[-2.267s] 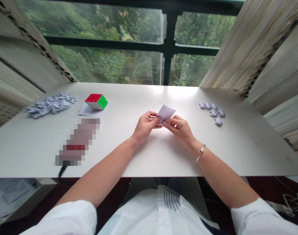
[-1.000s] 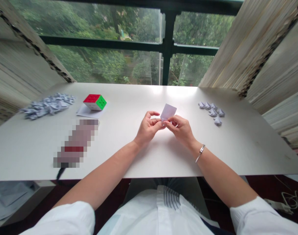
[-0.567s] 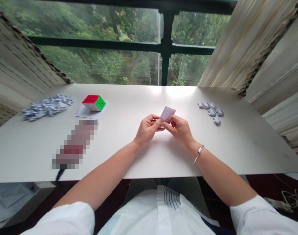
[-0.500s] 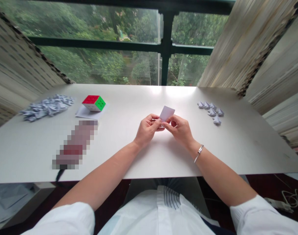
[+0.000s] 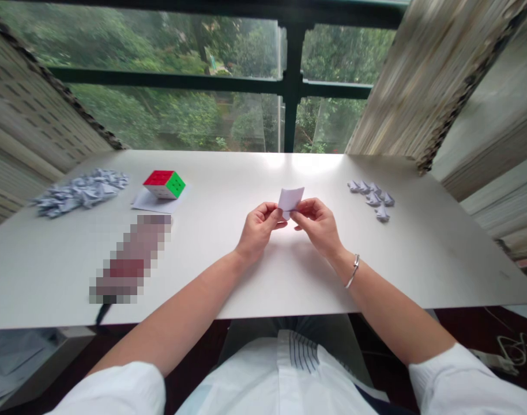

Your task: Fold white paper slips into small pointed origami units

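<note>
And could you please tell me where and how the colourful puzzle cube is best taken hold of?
I'd come from above with the left hand, once free, and pinch the cube across its green side and the opposite side: its red top is uncovered, and gripping above the base should avoid catching the white paper underneath.

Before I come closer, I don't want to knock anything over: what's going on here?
A person's left hand and right hand pinch a small white paper over the table. On the right lie a few small folded pieces; on the left sits a bigger heap of folded paper, beside a puzzle cube resting on flat white paper.
</note>
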`<state>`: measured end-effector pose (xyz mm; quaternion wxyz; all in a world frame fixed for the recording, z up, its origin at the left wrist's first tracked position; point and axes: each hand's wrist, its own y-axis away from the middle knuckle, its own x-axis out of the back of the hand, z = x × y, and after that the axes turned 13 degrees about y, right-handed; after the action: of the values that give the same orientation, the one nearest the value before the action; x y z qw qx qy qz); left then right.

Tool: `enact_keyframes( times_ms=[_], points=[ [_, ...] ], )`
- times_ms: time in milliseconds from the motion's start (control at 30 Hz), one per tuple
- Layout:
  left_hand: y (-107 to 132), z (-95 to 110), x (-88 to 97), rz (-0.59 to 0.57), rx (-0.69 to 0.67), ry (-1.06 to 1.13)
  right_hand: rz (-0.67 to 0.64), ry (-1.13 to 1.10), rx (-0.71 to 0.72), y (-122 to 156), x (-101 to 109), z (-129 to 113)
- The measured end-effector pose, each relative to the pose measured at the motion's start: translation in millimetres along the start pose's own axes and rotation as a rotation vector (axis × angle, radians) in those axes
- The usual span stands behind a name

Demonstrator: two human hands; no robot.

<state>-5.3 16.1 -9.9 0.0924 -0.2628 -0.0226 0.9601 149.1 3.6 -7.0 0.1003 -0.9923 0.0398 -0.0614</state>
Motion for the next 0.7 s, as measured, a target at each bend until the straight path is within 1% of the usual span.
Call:
enact_keyframes(
  times_ms=[100,200,267,500,700],
  points=[
    [-0.3,0.4,0.4,0.006,0.024,0.017,0.001,-0.120,-0.096,-2.3,0.9,-1.9],
    [-0.1,1.1,0.5,0.022,0.055,0.031,-0.062,-0.188,-0.209,-3.1,3.4,-4.5],
    [0.1,1.5,0.1,0.030,0.068,0.027,-0.083,-0.215,-0.243,-3.2,4.9,-4.8],
    [-0.4,1.0,-0.5,0.051,0.078,-0.008,-0.034,-0.253,-0.222,-3.9,3.9,-1.4],
    [-1.5,0.0,-1.1,0.050,0.078,-0.034,-0.005,-0.261,-0.200,-4.1,1.5,-4.0]
  ],
)
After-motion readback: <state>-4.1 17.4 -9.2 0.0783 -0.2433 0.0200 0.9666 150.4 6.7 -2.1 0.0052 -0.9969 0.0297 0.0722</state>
